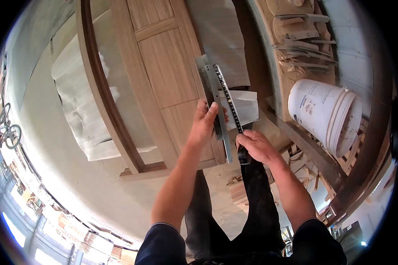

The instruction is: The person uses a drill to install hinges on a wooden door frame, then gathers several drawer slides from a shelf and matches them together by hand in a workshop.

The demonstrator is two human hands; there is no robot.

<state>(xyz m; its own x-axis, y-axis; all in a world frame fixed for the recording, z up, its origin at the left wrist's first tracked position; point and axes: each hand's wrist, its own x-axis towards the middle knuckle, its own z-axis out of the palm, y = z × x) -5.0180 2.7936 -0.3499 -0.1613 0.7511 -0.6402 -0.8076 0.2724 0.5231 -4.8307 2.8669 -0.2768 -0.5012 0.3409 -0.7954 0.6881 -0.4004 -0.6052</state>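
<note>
My left hand (204,117) is closed around a long grey metal rail (205,70) with small holes near its far end. The rail lies along the right edge of a brown wooden panel door (168,66), its near end at the door's lower corner. In my right hand (256,145) is a tape measure (229,99), its black case showing below the fingers. The dark, marked blade stretches out beside the rail, its far end close to the rail's upper part. My left fingers are partly hidden behind the rail.
A wooden frame (101,84) stands left of the door, with pale sheeting (82,106) beyond it. At right, a white bucket (316,108) lies tipped near a stack of thin offcuts (305,53). A dark beam (309,145) and wood scraps lie below the bucket.
</note>
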